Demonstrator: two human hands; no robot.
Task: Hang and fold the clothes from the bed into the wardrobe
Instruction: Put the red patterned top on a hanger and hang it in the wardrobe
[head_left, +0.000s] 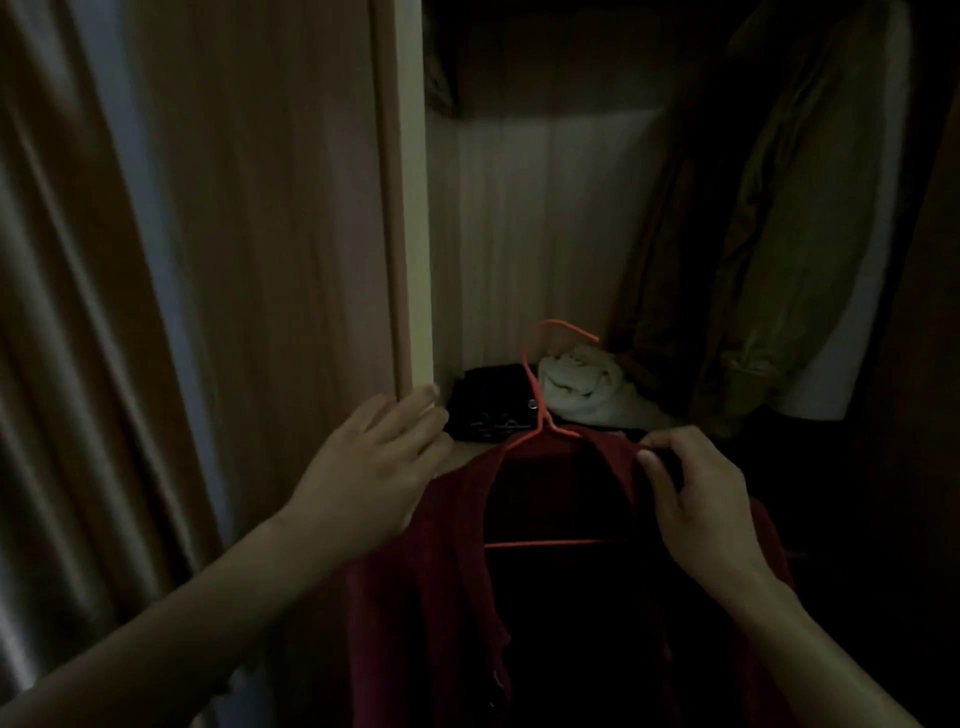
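An open wardrobe fills the dim frame, its pale wooden side panel rising at centre-left and a curtain hanging in folds at far left. Inside, an olive jacket hangs at right. Held at the wardrobe's mouth is a dark red garment, draped over an orange wire hanger whose hook points up and back into the cupboard.

The step in hand appears to be dressing the hanger: the garment's shoulders sit on the wire, but the hook is not yet on any rail, and no rail shows in the frame. The next move looks to call for squaring the neckline, then lifting the hanger high enough to hook it beside the jacket.

The left hand lies spread over the garment's left shoulder, fingers straight, fingertips near the panel's edge. The right hand pinches the red cloth at the neckline between thumb and forefinger.

Behind the hanger, on the wardrobe's shelf, a folded black item lies just beside a crumpled cream cloth. The bed is out of view.
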